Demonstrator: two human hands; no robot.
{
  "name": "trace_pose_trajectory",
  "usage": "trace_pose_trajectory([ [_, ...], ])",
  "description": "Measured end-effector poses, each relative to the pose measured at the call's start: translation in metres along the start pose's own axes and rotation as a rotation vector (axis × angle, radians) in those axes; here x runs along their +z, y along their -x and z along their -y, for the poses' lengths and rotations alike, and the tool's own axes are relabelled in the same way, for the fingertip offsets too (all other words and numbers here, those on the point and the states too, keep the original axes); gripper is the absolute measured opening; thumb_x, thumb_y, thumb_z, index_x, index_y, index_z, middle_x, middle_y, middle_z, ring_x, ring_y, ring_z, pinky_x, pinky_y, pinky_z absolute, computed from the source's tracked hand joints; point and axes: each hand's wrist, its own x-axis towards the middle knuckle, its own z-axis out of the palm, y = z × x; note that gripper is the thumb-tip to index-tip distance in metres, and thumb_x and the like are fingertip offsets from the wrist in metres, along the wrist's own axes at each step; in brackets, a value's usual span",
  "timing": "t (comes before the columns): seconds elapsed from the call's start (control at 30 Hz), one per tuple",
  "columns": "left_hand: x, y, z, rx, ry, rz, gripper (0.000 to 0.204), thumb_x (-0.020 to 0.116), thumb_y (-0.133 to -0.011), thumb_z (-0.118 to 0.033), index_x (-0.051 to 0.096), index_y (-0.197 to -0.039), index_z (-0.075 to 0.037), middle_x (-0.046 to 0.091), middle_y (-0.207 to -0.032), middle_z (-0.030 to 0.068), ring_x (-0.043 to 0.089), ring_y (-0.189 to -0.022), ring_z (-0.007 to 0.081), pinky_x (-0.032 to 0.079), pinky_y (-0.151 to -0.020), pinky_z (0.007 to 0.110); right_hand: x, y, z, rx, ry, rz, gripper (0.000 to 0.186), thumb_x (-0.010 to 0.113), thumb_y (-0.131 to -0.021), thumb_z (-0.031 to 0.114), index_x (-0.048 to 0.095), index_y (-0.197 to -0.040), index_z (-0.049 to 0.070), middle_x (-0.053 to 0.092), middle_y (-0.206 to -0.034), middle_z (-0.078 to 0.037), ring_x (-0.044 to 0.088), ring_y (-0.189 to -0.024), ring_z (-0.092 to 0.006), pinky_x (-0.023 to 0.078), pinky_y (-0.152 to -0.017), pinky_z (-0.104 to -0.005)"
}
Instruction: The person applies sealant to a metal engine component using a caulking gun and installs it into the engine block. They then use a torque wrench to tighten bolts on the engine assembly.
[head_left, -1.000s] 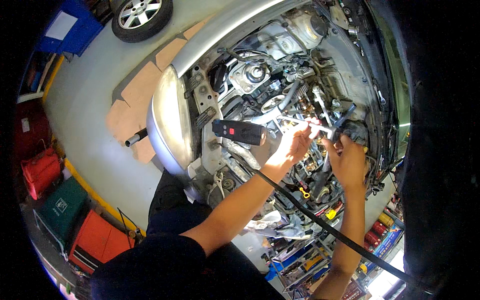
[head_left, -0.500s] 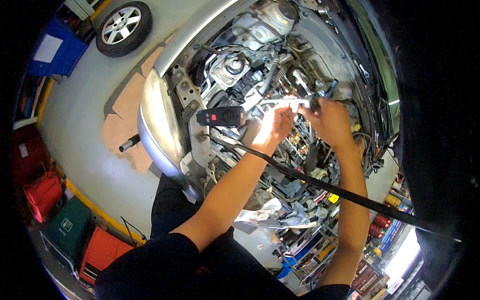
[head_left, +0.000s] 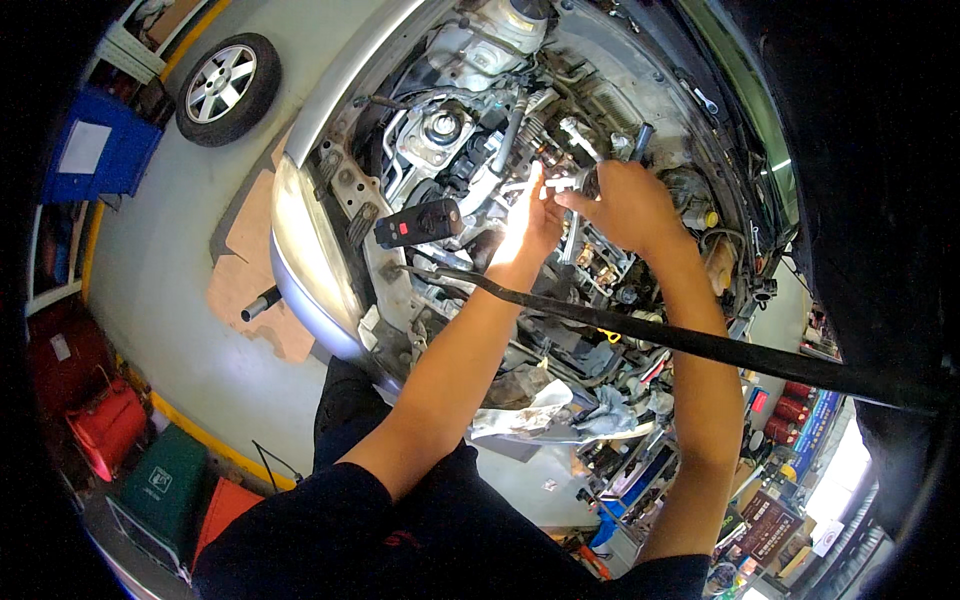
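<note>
Both my hands meet over the open engine bay (head_left: 480, 170) at a slim bright metal rod-like tool (head_left: 563, 184), washed out by glare, so its exact kind is unclear. My left hand (head_left: 537, 225) pinches near its left end, with the index finger pointing up along it. Curled around the other end is my right hand (head_left: 632, 205), back of the hand upward; a dark part shows beside its fingers. A black work light (head_left: 420, 223) with a red button lies left of my left hand, and strong light falls on that hand.
A black strap-like bar (head_left: 620, 330) crosses above my forearms. The headlight (head_left: 312, 235) and bumper edge stand at left. Beyond are a wheel (head_left: 228, 90) on the floor, cardboard (head_left: 258, 300), red bags (head_left: 105, 425) and a green bin (head_left: 160, 480). A spanner (head_left: 706, 98) lies on the far right ledge.
The view has shifted, so the engine bay sits a little further left. Both hands stay together at the metal tool, which now shows less of its length and has turned slightly.
</note>
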Motion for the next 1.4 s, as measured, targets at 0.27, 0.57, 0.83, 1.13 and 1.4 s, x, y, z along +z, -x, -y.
trace_pose_trajectory([
  [0.27,0.004,0.023,-0.017,-0.029,0.224,0.18,0.007,0.064,-0.106,-0.011,0.065,-0.111,-0.005,0.075,-0.11,0.0079,0.072,-0.093,0.0146,0.063,-0.095,0.033,-0.001,0.001,0.005,0.008,0.018,0.022,0.032,0.079,-0.089,0.026,0.068,-0.105,0.001,0.073,-0.093,-0.023,0.07,-0.096,-0.044,0.053,-0.092,-0.0563],
  [0.57,0.026,0.043,0.005,0.015,0.201,0.025,0.014,0.069,-0.105,-0.026,0.067,-0.106,-0.013,0.077,-0.109,0.0011,0.073,-0.099,0.0148,0.06,-0.094,0.032,0.015,-0.004,-0.018,-0.355,0.012,-0.363,0.021,0.066,-0.095,0.023,0.074,-0.108,0.008,0.076,-0.099,-0.022,0.075,-0.099,-0.0378,0.054,-0.101,-0.0531],
  [0.83,0.008,0.044,0.016,0.017,0.137,0.127,0.006,0.066,-0.104,-0.012,0.066,-0.108,-0.007,0.071,-0.114,0.0027,0.068,-0.112,0.0186,0.053,-0.11,0.035,0.015,0.009,-0.01,0.101,-0.064,0.044,0.055,0.071,-0.097,0.05,0.067,-0.103,-0.005,0.071,-0.083,-0.029,0.072,-0.085,-0.0463,0.055,-0.079,-0.0585],
  [1.13,-0.01,0.029,0.024,0.057,0.013,0.347,0.021,0.063,-0.106,-0.031,0.069,-0.11,-0.011,0.068,-0.104,0.0016,0.063,-0.104,0.0165,0.052,-0.094,0.029,0.02,-0.001,-0.022,-0.397,0.171,-0.332,0.043,0.073,-0.076,0.002,0.072,-0.118,0.014,0.071,-0.121,-0.004,0.059,-0.135,-0.0298,0.034,-0.126,-0.0573],
  [1.4,-0.008,0.027,0.006,-0.083,0.057,0.198,0.019,0.053,-0.109,-0.013,0.063,-0.121,-0.003,0.067,-0.104,0.0031,0.063,-0.105,0.0183,0.051,-0.096,0.028,0.031,0.014,-0.013,0.061,-0.034,-0.116,0.048,0.076,-0.093,0.047,0.067,-0.094,-0.001,0.073,-0.08,-0.019,0.071,-0.071,-0.0433,0.058,-0.072,-0.055],
])
